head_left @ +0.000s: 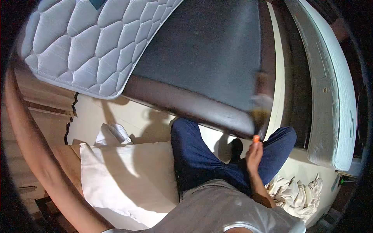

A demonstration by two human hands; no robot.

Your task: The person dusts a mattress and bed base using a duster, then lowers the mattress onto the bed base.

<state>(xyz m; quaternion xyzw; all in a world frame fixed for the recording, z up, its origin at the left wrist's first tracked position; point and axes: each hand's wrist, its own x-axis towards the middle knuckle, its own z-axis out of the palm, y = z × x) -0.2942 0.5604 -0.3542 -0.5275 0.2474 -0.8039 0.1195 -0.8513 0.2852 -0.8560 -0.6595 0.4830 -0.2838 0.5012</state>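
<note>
So that its blurred head apparently reaches the bed base, orange handle: closed right hand; left hand: unseen, cannot tell.

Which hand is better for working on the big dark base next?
Probably the right hand: it holds an orange-handled tool by the dark base. The left arm reaches off elsewhere, its hand out of view.
</note>
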